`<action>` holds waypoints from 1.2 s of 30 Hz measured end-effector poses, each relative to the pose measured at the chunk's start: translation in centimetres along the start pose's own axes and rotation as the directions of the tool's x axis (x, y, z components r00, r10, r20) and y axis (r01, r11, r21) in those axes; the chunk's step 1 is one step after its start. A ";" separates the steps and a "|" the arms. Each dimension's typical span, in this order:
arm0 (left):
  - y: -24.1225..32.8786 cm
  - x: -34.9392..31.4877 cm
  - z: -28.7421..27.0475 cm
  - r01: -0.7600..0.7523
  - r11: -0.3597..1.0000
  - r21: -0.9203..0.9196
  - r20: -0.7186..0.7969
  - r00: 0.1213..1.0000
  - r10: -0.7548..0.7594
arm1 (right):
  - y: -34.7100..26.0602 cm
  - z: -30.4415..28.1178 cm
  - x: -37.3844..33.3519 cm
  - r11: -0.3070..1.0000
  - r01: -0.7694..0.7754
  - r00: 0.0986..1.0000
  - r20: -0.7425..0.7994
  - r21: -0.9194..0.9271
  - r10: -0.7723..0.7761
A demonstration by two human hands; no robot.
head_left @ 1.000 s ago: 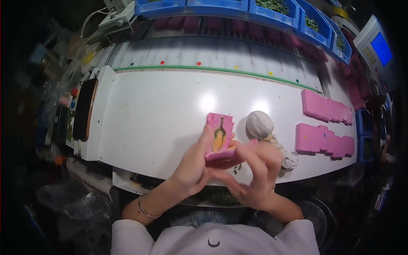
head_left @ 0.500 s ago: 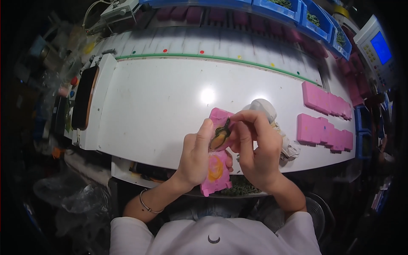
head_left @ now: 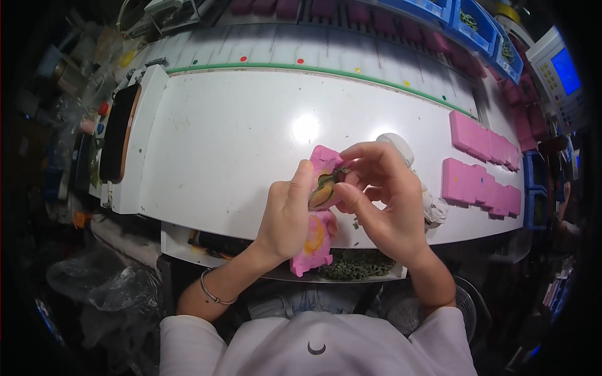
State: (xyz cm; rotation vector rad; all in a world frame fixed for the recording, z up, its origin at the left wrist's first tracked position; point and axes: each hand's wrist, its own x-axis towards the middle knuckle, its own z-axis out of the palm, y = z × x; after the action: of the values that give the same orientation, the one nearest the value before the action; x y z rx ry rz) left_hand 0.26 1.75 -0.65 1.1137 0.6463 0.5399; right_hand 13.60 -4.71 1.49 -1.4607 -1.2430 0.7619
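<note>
My left hand [head_left: 285, 210] is closed round a pink rubber mould [head_left: 325, 158], its thumb along the left edge. The mould is bent open, and its lower half [head_left: 302, 260] hangs down with an orange-yellow stained hollow. In the upper half lies a dark green piece [head_left: 325, 188] with a tan middle. My right hand [head_left: 389, 200] is at the right side of that half, its fingers bent in a pinch at the narrow tip of the green piece; the exact contact is partly hidden. Behind the right hand are a rounded white object [head_left: 396, 147] and crumpled whitish cloth [head_left: 434, 210].
Two rows of pink moulds [head_left: 470, 135] stand on the right of the white table [head_left: 219, 144]. An open drawer below holds dark green scraps [head_left: 357, 266]. Blue bins [head_left: 470, 31] and a device with a blue screen [head_left: 566, 72] are at the back right; a dark phone-like slab [head_left: 121, 131] is at left.
The mould and both hands appear slightly higher in the picture as the view shifts. My right thumb and index finger have spread, and the green piece's tip sits closer against the fingers.
</note>
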 end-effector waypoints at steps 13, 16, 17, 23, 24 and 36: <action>0.0 0.1 -1.0 0.050 0.995 0.089 -0.059 0.997 -0.045 | -0.2 -0.2 -0.9 0.875 0.198 0.973 -0.018 -0.441 -0.230; 0.0 0.2 -0.6 0.026 0.995 0.101 -0.029 0.999 -0.023 | 0.5 0.9 -0.3 0.911 0.246 0.956 -0.073 -0.330 -0.284; 0.1 0.1 -0.6 -0.002 0.995 0.100 -0.023 1.000 0.005 | 0.7 1.2 -0.2 0.910 0.268 0.946 -0.093 -0.315 -0.311; 0.5 -0.1 -0.7 0.066 0.994 0.084 0.004 0.998 -0.066 | 0.9 0.2 -0.3 0.999 0.025 1.000 -0.011 0.040 -0.024; 0.5 -0.1 -0.6 0.060 0.995 0.078 0.001 0.998 -0.060 | 0.8 0.1 -0.3 0.998 0.047 0.999 0.007 0.034 -0.048; 0.5 0.1 -0.1 0.037 0.999 -0.019 -0.068 0.997 -0.038 | 0.6 0.9 -1.2 0.965 0.210 0.973 -0.061 -0.156 -0.222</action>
State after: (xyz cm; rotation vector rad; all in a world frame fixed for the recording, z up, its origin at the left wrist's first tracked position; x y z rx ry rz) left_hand 0.27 2.08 -0.20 1.0677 0.7189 0.5520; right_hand 12.65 -5.56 0.50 -1.4304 -1.3958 0.4694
